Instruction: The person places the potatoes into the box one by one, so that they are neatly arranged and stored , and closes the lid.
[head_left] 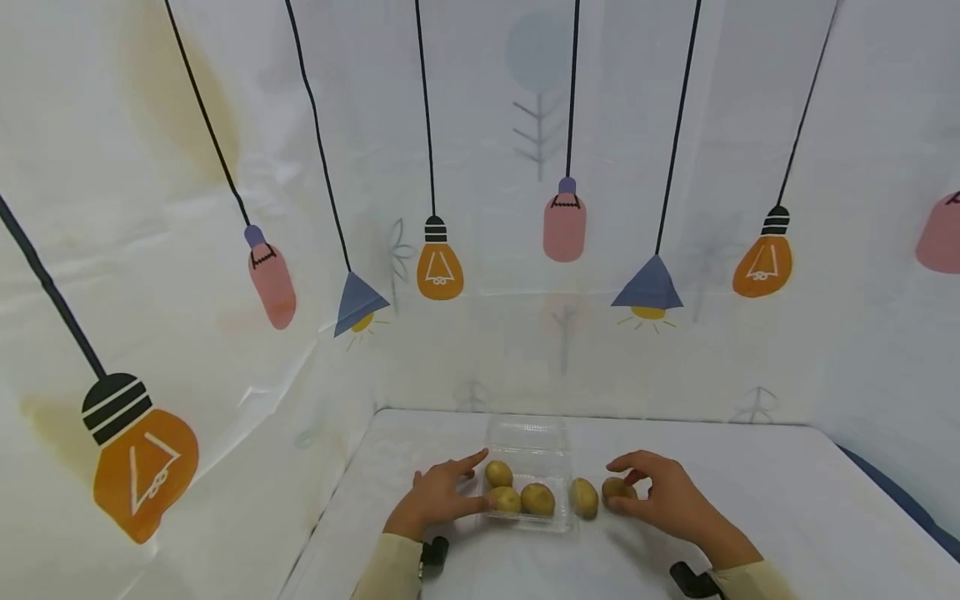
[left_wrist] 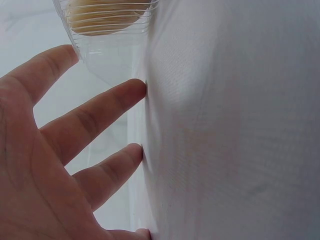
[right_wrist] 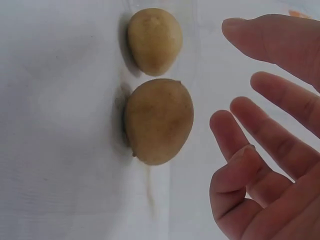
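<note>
White tabletop (head_left: 712, 442): a clear plastic box (head_left: 564, 521) cradles three round yellow potatoes (head_left: 537, 499), its lid (head_left: 527, 435) near the surface's far edge; two loose yellow-brown potatoes (head_left: 585, 498) lie to its right.
Left hand (left_wrist: 40, 155): fingers spread, one fingertip at the box's edge.
Right hand (right_wrist: 287, 150): fingers apart beside the outer loose potato (right_wrist: 159, 121).

1. The box (head_left: 561, 527) sits on the table (head_left: 525, 571), its lid (head_left: 528, 433) opened out behind it.
2. In the box, at the left, a rear potato (head_left: 498, 474) lies behind a front-left potato (head_left: 505, 500); a front-right potato (head_left: 537, 499) lies just right of that.
3. On the table, just right of the box, lies an inner potato (head_left: 585, 498).
4. Right of that, close by, lies an outer potato (head_left: 618, 492).
5. The left hand (head_left: 441, 497) is at the box's left edge.
6. The right hand (head_left: 671, 496) is right of the outer potato.
7. The wall (head_left: 495, 350) stands behind the table.
</note>
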